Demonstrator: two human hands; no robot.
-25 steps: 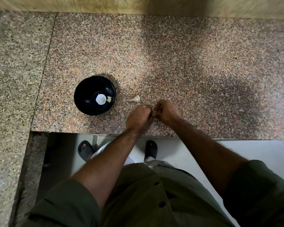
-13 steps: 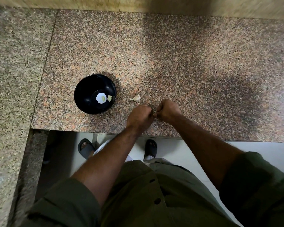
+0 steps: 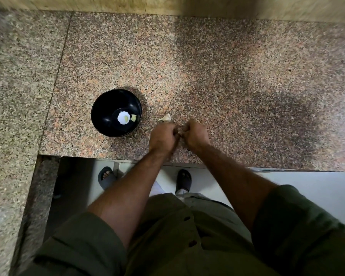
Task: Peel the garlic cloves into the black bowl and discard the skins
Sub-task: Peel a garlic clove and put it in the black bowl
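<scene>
The black bowl stands on the granite counter left of my hands, with a peeled clove and a white glare spot on its bottom. An unpeeled garlic clove lies on the counter between the bowl and my hands. My left hand and my right hand are curled and pressed together near the counter's front edge. Between their fingertips they pinch a small garlic clove, which is mostly hidden.
The counter's front edge runs just under my wrists. A second granite slab adjoins on the left. A tiled wall closes the back. My sandalled feet stand on the white floor below.
Both hands stay together on the clove near the front edge, with only small working motions of the fingers. The bowl and the loose clove have not moved.
</scene>
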